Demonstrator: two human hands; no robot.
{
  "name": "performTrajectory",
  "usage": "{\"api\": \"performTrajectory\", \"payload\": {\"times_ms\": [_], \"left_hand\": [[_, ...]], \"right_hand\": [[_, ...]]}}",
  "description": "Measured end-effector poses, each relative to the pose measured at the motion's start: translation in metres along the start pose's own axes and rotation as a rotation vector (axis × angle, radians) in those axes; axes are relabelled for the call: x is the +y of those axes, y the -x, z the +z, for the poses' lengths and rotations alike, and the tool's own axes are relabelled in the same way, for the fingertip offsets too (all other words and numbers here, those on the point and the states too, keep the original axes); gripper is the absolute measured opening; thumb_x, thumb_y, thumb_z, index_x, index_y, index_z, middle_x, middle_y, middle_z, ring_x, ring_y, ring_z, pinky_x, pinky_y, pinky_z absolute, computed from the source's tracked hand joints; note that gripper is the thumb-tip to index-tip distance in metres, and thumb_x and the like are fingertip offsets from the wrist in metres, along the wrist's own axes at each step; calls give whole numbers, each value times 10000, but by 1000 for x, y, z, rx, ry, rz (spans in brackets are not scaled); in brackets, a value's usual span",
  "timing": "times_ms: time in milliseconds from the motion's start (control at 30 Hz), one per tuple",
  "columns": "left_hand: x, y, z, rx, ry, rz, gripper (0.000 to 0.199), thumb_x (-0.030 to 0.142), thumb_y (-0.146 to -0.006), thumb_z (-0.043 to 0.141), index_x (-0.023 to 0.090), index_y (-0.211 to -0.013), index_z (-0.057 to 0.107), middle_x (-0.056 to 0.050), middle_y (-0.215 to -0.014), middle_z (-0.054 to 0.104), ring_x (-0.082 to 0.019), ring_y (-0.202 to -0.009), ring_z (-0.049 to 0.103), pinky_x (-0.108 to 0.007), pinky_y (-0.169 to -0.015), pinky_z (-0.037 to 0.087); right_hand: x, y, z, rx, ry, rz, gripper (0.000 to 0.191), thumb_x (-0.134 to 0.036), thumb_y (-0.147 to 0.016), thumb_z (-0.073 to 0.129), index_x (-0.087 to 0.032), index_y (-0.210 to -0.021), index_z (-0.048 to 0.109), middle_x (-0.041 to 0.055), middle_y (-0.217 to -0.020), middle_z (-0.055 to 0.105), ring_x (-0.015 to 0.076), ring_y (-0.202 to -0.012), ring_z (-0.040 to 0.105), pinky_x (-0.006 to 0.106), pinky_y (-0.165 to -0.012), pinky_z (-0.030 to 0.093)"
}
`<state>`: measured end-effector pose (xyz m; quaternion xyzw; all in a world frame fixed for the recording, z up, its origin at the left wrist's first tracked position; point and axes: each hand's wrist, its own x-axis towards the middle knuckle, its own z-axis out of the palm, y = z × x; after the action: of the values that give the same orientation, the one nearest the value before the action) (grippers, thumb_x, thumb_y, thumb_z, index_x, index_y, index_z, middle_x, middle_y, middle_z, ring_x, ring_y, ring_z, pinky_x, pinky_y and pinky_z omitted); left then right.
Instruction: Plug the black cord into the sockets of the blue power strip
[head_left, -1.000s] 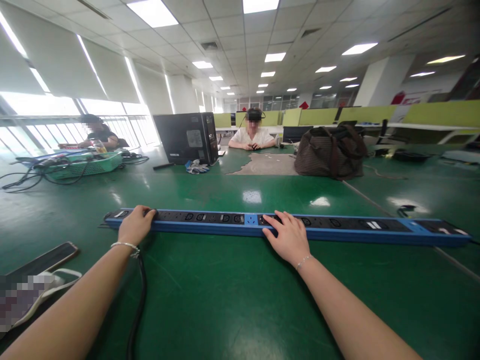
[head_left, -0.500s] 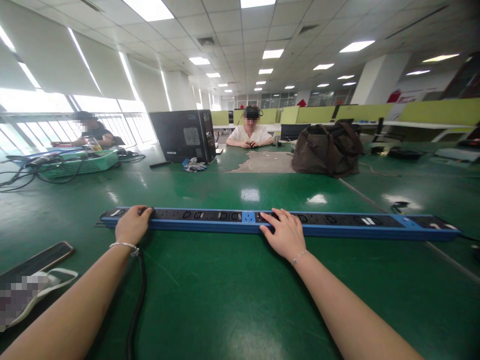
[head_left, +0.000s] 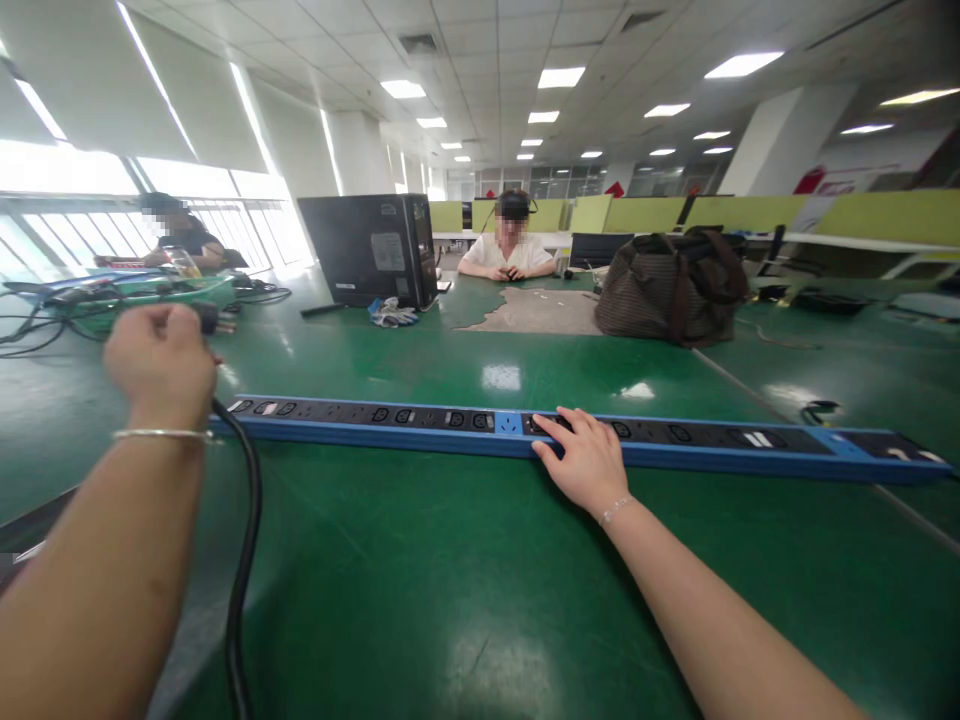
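Observation:
A long blue power strip (head_left: pixel 420 440) with a black socket face lies across the green table (head_left: pixel 390 580). My left hand (head_left: pixel 161 355) is raised beyond its left end, closed on a black plug (head_left: pixel 205 319) whose prongs point right. From the plug a thick black cable (head_left: pixel 244 560) hangs down and runs to the bottom edge. My right hand (head_left: pixel 585 455) rests on the strip just right of its middle, fingers spread over the sockets, with nothing held.
Behind the strip stand a black computer case (head_left: pixel 360 250), gloves (head_left: pixel 392 313) and a brown bag (head_left: pixel 667 290). A green basket (head_left: pixel 217 290) with cables is at left. One person (head_left: pixel 506 250) sits across the table, another (head_left: pixel 196 240) at far left.
My left hand has lifted off the strip, up and to the left, with the plug and its cable. My right hand stays on the strip. The view has shifted slightly.

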<state>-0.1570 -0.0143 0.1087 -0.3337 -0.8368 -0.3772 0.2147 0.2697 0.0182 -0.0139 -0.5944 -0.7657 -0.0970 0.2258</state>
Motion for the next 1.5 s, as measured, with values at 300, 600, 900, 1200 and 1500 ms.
{"api": "performTrajectory", "payload": {"times_ms": [300,600,900,1200,1500], "left_hand": [[70,53,-15,-662,95,215,333,457,-774,447,165,-772,607,11,-544,621,-160,-607,560,-270,-597,380],[96,112,33,-892,108,318,352,476,-809,382,196,-770,590,-31,-547,644,-206,-709,632,-298,-615,384],[103,126,37,-847,8,273,328,473,-785,430,196,-822,602,-45,-541,640,-234,-676,634,-321,-599,396],[103,127,40,-857,-1,292,344,474,-787,410,196,-840,605,-67,-600,659,-250,-743,637,-339,-630,417],[115,139,34,-740,-129,365,372,451,-804,392,162,-936,585,-188,-918,665,-312,-889,625,-392,-703,444]], "right_hand": [[1,0,1,24,5,-8,394,-486,-845,441,-368,-1190,591,39,-1305,506,250,-1210,392,451,-994,255],[0,0,1,18,4,-1,394,-481,-851,432,-369,-1195,586,41,-1301,509,247,-1223,382,455,-999,249],[0,0,1,10,4,5,402,-489,-846,438,-374,-1205,577,42,-1308,500,251,-1226,375,454,-997,248],[-1,0,0,17,-1,8,396,-483,-846,440,-374,-1200,582,42,-1304,505,255,-1224,378,458,-995,248],[-2,0,-1,5,-6,14,396,-486,-847,437,-373,-1197,585,43,-1313,495,253,-1226,374,455,-997,240]]}}
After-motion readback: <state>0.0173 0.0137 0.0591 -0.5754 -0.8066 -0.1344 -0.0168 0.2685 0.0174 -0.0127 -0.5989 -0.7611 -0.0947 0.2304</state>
